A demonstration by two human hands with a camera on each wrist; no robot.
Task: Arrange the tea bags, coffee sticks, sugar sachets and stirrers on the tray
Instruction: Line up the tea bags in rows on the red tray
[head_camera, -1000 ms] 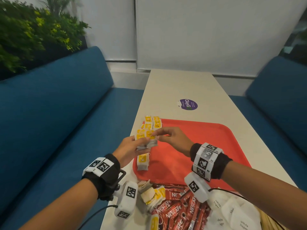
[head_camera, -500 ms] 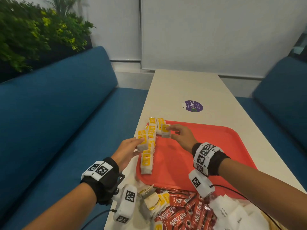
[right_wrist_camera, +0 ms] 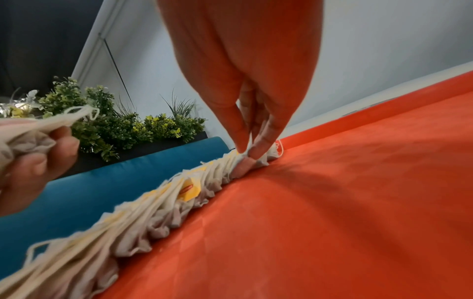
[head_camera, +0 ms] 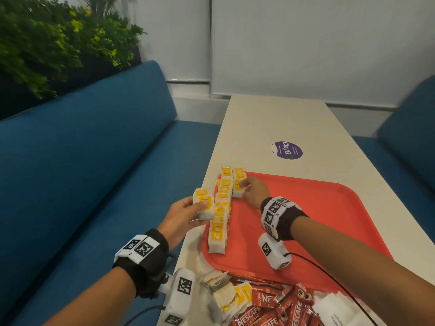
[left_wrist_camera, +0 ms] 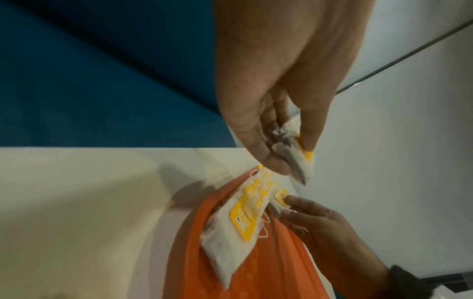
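Observation:
A red tray [head_camera: 306, 208] lies on the pale table. Along its left edge runs an overlapping row of white tea bags with yellow tags [head_camera: 220, 212], also seen as the row of tea bags [right_wrist_camera: 163, 202]. My left hand [head_camera: 200, 208] holds a small stack of tea bags [head_camera: 204, 205] just left of that row, pinched between thumb and fingers [left_wrist_camera: 297, 157]. My right hand [head_camera: 242, 187] pinches one tea bag [head_camera: 238, 188] down on the tray at the far end, beside the row; its fingertips [right_wrist_camera: 252, 159] press into the bag.
Near the table's front edge lie loose tea bags [head_camera: 226, 295], red coffee sticks [head_camera: 270, 307] and white sugar sachets [head_camera: 336, 311]. A purple sticker [head_camera: 288, 150] sits beyond the tray. Blue sofas [head_camera: 82, 172] flank the table, and a plant [head_camera: 47, 43] stands behind the left one.
My right hand took a tea bag from near the left hand and carried it to the tray's far left, lowering it beside the row. The left hand stayed, still holding its stack.

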